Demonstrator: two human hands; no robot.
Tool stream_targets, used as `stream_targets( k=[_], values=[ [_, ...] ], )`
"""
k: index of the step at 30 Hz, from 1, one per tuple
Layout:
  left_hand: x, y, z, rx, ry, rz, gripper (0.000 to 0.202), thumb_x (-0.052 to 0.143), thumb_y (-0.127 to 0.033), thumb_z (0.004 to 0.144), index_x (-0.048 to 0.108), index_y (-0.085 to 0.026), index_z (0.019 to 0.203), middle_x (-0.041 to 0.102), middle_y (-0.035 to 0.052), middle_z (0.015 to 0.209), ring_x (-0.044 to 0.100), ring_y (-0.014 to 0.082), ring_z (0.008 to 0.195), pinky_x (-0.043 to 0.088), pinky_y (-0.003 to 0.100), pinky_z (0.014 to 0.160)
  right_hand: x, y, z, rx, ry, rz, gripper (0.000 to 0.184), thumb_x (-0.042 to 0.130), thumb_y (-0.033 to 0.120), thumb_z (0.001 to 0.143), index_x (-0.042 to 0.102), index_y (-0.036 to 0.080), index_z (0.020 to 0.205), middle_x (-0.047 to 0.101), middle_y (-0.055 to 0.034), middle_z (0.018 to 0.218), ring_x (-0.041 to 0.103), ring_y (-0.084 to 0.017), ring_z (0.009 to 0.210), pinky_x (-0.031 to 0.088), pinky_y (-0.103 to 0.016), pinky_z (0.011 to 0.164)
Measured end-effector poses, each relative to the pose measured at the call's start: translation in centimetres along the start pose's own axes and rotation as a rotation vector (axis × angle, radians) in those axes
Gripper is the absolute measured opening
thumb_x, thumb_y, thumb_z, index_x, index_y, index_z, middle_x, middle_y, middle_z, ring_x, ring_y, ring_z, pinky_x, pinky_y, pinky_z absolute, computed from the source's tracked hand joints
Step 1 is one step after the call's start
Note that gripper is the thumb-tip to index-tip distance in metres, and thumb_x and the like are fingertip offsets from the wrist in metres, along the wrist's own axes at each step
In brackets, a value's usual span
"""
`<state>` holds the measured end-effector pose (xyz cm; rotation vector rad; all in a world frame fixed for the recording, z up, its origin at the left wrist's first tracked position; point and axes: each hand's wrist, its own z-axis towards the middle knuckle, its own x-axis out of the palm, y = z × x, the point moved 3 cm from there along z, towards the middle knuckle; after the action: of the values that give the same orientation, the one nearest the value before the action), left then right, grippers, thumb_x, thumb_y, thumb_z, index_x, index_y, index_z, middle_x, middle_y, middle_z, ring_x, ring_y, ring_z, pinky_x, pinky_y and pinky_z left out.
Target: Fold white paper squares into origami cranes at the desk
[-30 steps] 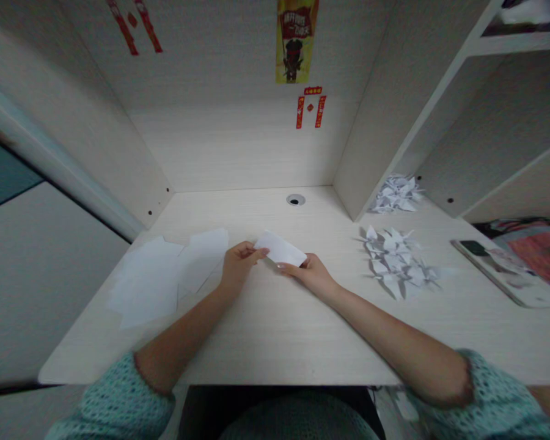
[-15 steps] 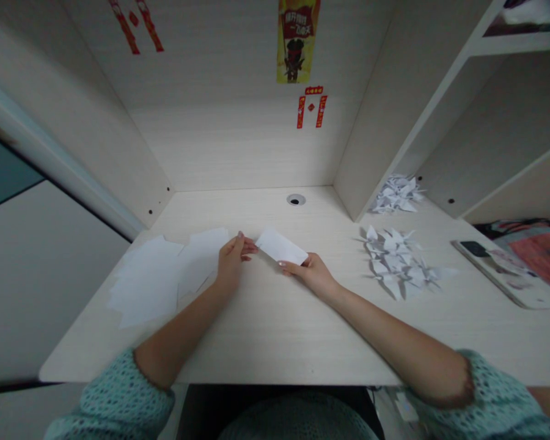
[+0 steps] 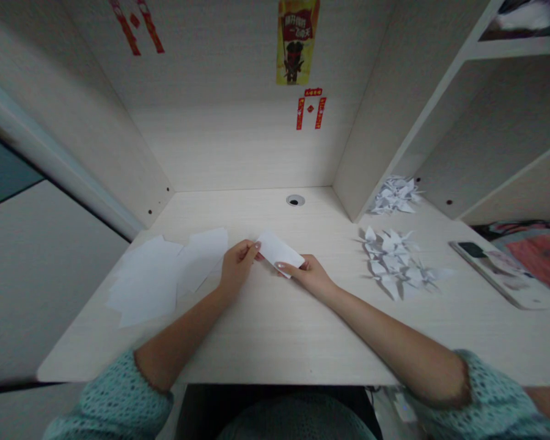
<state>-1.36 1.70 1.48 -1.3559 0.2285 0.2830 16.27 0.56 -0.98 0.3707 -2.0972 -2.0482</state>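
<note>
So half a second back your left hand (image 3: pixel 234 269) is sitting a little off the folded paper (image 3: pixel 277 250), fingers bunched just beside its left end, and now it's coming back in and closing on that left corner again, fingertip on top and thumb tucked under as far as I can tell. Your right hand (image 3: pixel 308 276) isn't letting go at all: it's pinching the right end between thumb and fingers the whole way through. The paper is also looking shorter and a bit more tilted than a moment ago, so I'm reading this as you re-gripping to keep working the fold, with both ends under control again rather than one end floating. Right now the strip is hanging between your two hands, raised slightly off the desk (image 3: pixel 275 330), its far long edge pointing away from you and the near corners buried in your fingers. The loose sheets (image 3: pixel 160 278) are lying just to the left of your left hand, nearly touching it, and the paper cranes (image 3: pixel 394 260) are piling up well off to the right, apart from both hands.
</note>
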Motion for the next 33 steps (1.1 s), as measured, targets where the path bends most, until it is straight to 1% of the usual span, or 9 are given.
stream_targets(
  k=[3,7,11,16,20,22,25,30,33],
  values=[
    [0.0,0.0,0.0,0.011,-0.035,0.063,0.032,0.048,-0.044,0.085,0.056,-0.019,0.066,0.061,-0.0022,0.06,0.054,0.0115,0.057,0.041,0.022,0.058,-0.1,-0.2,0.2,-0.042,-0.018,0.088,0.043,0.057,0.055,0.076,0.068,0.015,0.065,0.059,-0.0018,0.059,0.048,-0.013,0.055,0.035,-0.026,0.054],
    [-0.1,-0.1,-0.1,0.009,-0.043,0.164,0.032,0.049,-0.044,0.084,0.055,-0.019,0.065,0.062,-0.0028,0.059,0.055,0.0117,0.056,0.039,0.022,0.056,-0.3,-0.2,0.4,-0.074,-0.119,0.17,0.031,0.064,0.048,0.073,0.07,0.018,0.076,0.066,-0.0021,0.071,0.053,-0.014,0.063,0.04,-0.027,0.061],
    [-0.2,-0.5,-0.2,0.002,-0.044,0.199,0.029,0.05,-0.045,0.083,0.058,-0.02,0.07,0.065,-0.0021,0.063,0.06,0.0134,0.059,0.041,0.023,0.058,-0.4,0.0,0.3,-0.05,-0.146,0.127,0.026,0.069,0.043,0.069,0.071,0.018,0.075,0.068,-0.0022,0.07,0.055,-0.014,0.062,0.04,-0.027,0.06],
    [-0.2,-0.8,-0.4,-0.001,-0.021,0.149,0.03,0.056,-0.044,0.08,0.062,-0.025,0.102,0.072,0.0002,0.078,0.066,0.0163,0.072,0.046,0.024,0.063,-1.2,0.5,0.0,-0.123,-0.325,0.061,0.028,0.07,0.044,0.068,0.07,0.017,0.076,0.068,-0.005,0.073,0.055,-0.015,0.061,0.041,-0.028,0.058],
    [0.4,-0.8,-0.8,0.007,0.046,0.265,0.026,0.057,-0.045,0.079,0.07,-0.027,0.091,0.073,0.0011,0.086,0.065,0.0169,0.071,0.048,0.026,0.066,-1.5,1.3,-0.5,-0.262,-0.464,-0.085,0.024,0.069,0.042,0.071,0.067,0.018,0.069,0.062,-0.0032,0.067,0.049,-0.014,0.057,0.039,-0.028,0.056],
    [0.8,-0.9,-1.1,0.035,0.102,0.293,0.025,0.055,-0.044,0.08,0.072,-0.027,0.088,0.073,0.0004,0.089,0.065,0.0175,0.074,0.048,0.026,0.067,-1.4,1.8,-0.8,-0.341,-0.459,-0.176,0.022,0.069,0.04,0.072,0.066,0.019,0.066,0.06,-0.0029,0.067,0.05,-0.014,0.06,0.04,-0.028,0.058],
    [1.1,-0.9,-1.4,0.053,0.157,0.302,0.023,0.054,-0.041,0.081,0.072,-0.027,0.084,0.073,0.0002,0.088,0.066,0.0187,0.077,0.048,0.026,0.064,-0.9,2.1,-0.9,-0.404,-0.361,-0.241,0.018,0.071,0.038,0.07,0.068,0.021,0.066,0.061,-0.004,0.072,0.052,-0.016,0.065,0.041,-0.029,0.061],
    [1.0,-0.5,-1.3,0.048,0.121,0.22,0.026,0.054,-0.041,0.08,0.071,-0.024,0.086,0.073,0.0029,0.088,0.065,0.0197,0.076,0.048,0.027,0.064,-0.6,2.0,-0.6,-0.42,-0.263,-0.145,0.015,0.074,0.034,0.068,0.068,0.022,0.064,0.062,-0.004,0.077,0.057,-0.017,0.075,0.043,-0.032,0.072],
    [0.9,-0.4,-1.2,0.083,0.131,0.178,0.031,0.047,-0.041,0.083,0.07,-0.019,0.078,0.072,0.0037,0.078,0.063,0.0198,0.071,0.047,0.029,0.065,-1.0,1.7,-0.3,-0.345,-0.289,-0.041,0.017,0.071,0.036,0.071,0.067,0.02,0.065,0.062,-0.0031,0.073,0.056,-0.016,0.071,0.042,-0.03,0.07]
  ],
)
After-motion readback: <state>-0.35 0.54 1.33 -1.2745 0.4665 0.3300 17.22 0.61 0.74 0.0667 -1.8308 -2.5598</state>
